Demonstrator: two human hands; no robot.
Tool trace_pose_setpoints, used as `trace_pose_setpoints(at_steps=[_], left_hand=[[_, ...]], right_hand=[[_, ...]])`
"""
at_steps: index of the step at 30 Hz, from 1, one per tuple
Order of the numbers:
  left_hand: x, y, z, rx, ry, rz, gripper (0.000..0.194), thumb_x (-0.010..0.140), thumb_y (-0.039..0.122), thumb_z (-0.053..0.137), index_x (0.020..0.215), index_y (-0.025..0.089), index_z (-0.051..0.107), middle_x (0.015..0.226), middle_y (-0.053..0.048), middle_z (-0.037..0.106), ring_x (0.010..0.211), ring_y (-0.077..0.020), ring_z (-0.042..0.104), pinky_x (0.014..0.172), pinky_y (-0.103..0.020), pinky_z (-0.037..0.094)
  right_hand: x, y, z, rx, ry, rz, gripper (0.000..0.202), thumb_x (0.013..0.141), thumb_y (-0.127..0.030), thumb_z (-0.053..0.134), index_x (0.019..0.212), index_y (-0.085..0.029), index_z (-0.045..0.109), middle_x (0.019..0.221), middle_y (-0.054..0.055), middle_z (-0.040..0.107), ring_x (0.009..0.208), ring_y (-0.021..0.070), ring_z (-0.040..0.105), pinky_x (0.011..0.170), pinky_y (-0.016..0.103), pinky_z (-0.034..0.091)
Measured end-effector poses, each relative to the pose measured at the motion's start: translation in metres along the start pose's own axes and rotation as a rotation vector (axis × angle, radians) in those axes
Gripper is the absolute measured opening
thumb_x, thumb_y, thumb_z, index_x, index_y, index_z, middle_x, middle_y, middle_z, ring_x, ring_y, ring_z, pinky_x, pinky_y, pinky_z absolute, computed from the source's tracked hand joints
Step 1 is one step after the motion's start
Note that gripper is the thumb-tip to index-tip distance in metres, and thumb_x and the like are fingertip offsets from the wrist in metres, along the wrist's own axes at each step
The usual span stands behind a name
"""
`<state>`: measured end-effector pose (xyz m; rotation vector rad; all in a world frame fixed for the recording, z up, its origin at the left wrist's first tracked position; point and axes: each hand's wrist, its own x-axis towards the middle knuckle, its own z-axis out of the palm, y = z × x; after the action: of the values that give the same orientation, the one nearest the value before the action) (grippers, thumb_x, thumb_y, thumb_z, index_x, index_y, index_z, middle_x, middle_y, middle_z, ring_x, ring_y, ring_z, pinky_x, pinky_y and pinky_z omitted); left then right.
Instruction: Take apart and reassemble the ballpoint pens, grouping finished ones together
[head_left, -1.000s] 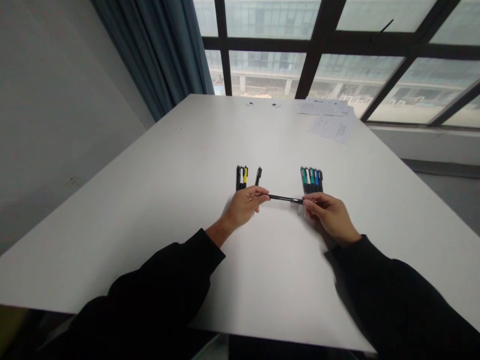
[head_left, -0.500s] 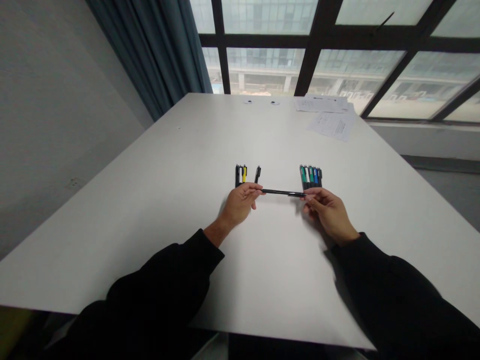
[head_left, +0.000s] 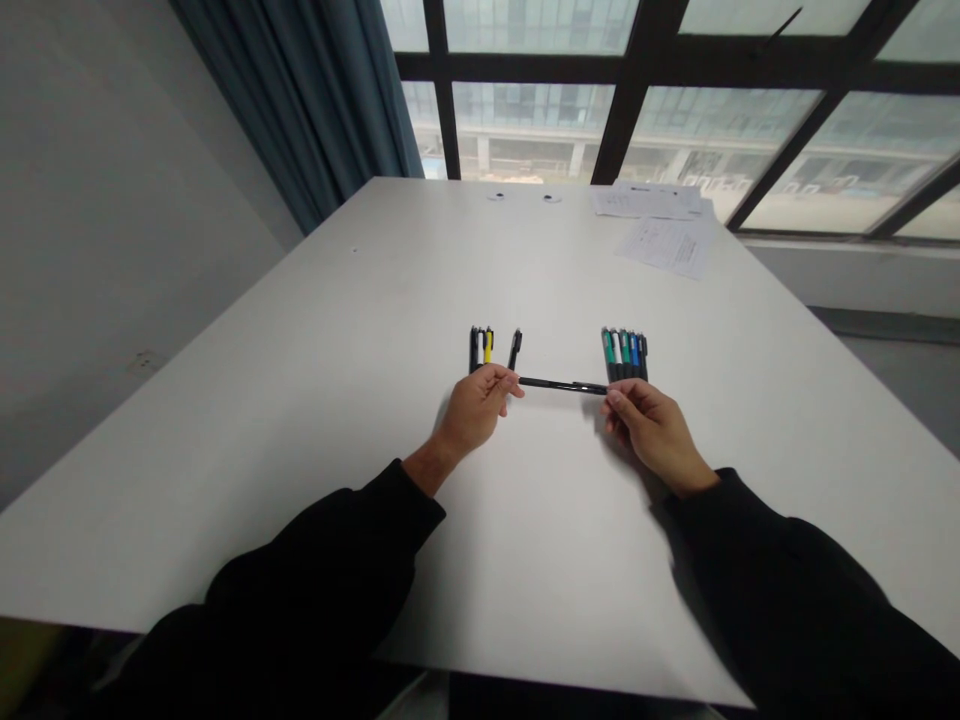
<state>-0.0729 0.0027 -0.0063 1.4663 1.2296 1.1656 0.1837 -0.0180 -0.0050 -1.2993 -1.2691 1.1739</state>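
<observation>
A black pen (head_left: 562,385) is stretched level between my two hands. My left hand (head_left: 474,408) pinches its left end, and my right hand (head_left: 651,428) pinches the right end, where the clip is. Just beyond my left hand lie a black, a white and a yellow pen (head_left: 488,345) side by side, their lower parts hidden by the hand. One black pen (head_left: 515,349) lies apart, a little right of them. Beyond my right hand is a row of several pens (head_left: 625,354) with green, white, blue and black parts.
The white table (head_left: 315,400) spreads under everything. Printed papers (head_left: 664,245) lie at its far right, and two small round fittings (head_left: 552,198) are at the far edge. Behind stand a blue curtain (head_left: 300,100) and a dark-framed window (head_left: 525,70).
The held pen has turned slightly about its length, so its clip now shows along the upper side. My left fingers have closed up a little on its end.
</observation>
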Motion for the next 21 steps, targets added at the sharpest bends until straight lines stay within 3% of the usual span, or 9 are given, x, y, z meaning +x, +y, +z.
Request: trace_pose_setpoints(at_steps=[9, 21], left_hand=[[-0.0014, -0.0006, 0.0004, 0.074, -0.001, -0.022, 0.033, 0.096, 0.046, 0.054, 0.082, 0.018, 0.064, 0.075, -0.001, 0.071, 0.052, -0.0086, 0.051, 0.048, -0.022, 0.038], [-0.0027, -0.0001, -0.0006, 0.092, 0.004, -0.049, 0.045, 0.095, 0.058, 0.055, 0.078, 0.017, 0.064, 0.062, 0.001, 0.063, 0.047, -0.0083, 0.048, 0.045, -0.021, 0.036]], right_hand=[[-0.0032, -0.0016, -0.0014, -0.139, -0.047, -0.032, 0.041, 0.095, -0.059, 0.059, 0.082, -0.021, 0.054, 0.066, -0.002, 0.062, 0.047, 0.0091, 0.049, 0.043, 0.022, 0.035], [-0.0042, -0.0046, -0.0037, -0.268, -0.074, -0.071, 0.045, 0.099, -0.059, 0.052, 0.077, -0.02, 0.054, 0.063, -0.001, 0.059, 0.051, 0.0116, 0.05, 0.048, 0.025, 0.037]])
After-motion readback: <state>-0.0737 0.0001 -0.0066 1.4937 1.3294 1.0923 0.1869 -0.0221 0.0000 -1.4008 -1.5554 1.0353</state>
